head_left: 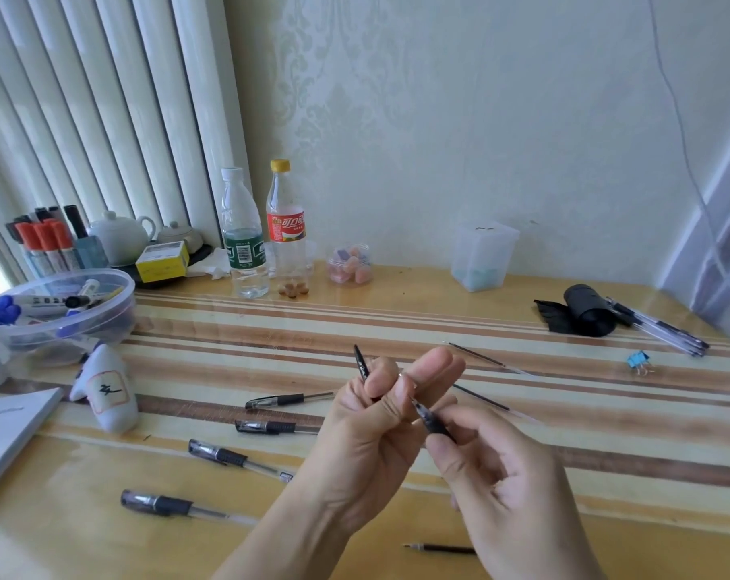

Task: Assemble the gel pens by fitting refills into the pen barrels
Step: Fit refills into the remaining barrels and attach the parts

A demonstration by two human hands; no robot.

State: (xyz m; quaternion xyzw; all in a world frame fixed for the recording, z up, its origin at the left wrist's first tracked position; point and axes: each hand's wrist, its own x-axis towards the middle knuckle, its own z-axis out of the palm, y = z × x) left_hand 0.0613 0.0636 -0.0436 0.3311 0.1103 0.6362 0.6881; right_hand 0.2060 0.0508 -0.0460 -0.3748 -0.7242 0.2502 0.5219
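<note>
My left hand [375, 416] is closed around a black pen cap [361, 362] that sticks up past its fingers, and it also pinches one end of a pen barrel. My right hand [493, 475] grips the black grip section of that pen barrel [432, 422] between thumb and fingers. Both hands meet above the middle of the table. Several assembled capped gel pens [225, 456] lie in a column to the left. Two thin refills [484, 360] lie beyond my hands, and another refill [442, 549] rests near the table's front edge.
Two plastic bottles [246, 244] stand at the back. A clear tub of markers [62, 311] sits at the left beside a white pouch [106, 389]. A bundle of pens and a black roll [589, 311] lie far right, near a blue binder clip [638, 361].
</note>
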